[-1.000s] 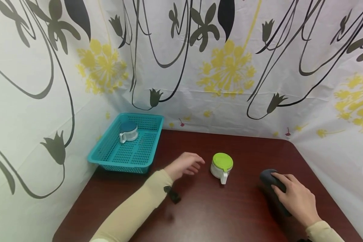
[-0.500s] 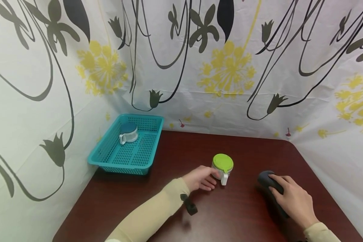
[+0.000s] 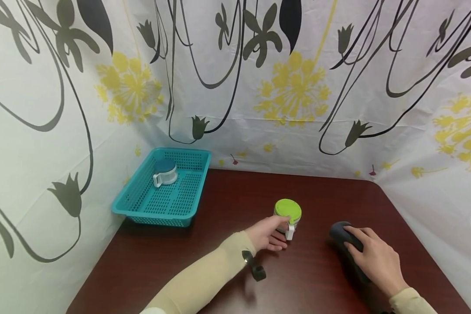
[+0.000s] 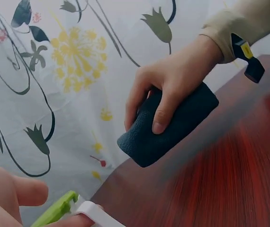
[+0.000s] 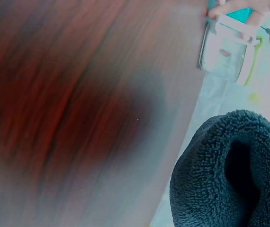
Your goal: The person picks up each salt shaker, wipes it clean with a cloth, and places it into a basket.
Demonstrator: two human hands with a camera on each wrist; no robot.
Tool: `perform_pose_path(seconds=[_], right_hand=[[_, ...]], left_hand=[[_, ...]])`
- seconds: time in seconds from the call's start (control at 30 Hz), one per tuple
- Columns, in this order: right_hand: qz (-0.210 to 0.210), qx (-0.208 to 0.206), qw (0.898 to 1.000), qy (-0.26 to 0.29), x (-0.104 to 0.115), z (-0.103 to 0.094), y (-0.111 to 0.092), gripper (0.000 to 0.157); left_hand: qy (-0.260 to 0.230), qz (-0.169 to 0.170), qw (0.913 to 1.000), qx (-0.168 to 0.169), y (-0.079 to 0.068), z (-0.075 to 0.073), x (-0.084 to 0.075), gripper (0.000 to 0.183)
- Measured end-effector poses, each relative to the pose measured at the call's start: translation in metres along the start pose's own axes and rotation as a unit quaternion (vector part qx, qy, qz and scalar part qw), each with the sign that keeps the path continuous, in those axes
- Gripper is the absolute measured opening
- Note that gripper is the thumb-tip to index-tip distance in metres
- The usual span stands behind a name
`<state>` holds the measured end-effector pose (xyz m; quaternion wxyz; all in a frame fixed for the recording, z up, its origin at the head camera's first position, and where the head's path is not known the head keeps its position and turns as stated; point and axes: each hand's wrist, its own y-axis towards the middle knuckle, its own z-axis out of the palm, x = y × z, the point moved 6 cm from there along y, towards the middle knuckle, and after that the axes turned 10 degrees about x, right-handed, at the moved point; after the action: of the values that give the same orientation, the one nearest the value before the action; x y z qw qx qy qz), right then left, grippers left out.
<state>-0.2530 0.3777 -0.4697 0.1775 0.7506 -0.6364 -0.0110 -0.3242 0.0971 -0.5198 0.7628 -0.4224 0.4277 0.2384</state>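
Observation:
A seasoning jar (image 3: 288, 211) with a green lid, clear body and white handle stands on the table. My left hand (image 3: 267, 235) is at its handle side, thumb above the lid. In the left wrist view, a fingertip shows behind the white handle (image 4: 96, 213), and the thumb (image 4: 31, 191) is apart from the lid. My right hand (image 3: 378, 257) grips a folded dark towel (image 4: 173, 125) from above, thumb on one side and fingers on the other. In the right wrist view, the towel (image 5: 225, 175) shows its rough terry weave and a hollow fold.
A turquoise basket (image 3: 161, 213) sits at the table's back left corner. Inside it is a second jar (image 3: 166, 172) with a blue lid. A white patterned curtain (image 3: 235, 100) closes off the back and sides of the dark red table (image 3: 235, 192).
My left hand has moved right and nearer, from beside the jar to its handle. My right hand has drifted slightly left with the towel. The jar has stayed in place.

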Motion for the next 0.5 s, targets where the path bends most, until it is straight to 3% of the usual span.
perform_pose_path(seconds=[0.2,0.5], right_hand=[[-0.004,-0.009,1.000,0.001,0.0007,0.0009,-0.0010,0.053],[-0.009,-0.008,1.000,0.004,0.0038,0.0017,-0.0001,0.053]], left_hand=[[-0.026,-0.007,0.9996,0.012,-0.0004,-0.0061,0.0038,0.052],[-0.022,0.006,0.9980,0.060,0.0040,-0.0041,0.0028,0.033]])
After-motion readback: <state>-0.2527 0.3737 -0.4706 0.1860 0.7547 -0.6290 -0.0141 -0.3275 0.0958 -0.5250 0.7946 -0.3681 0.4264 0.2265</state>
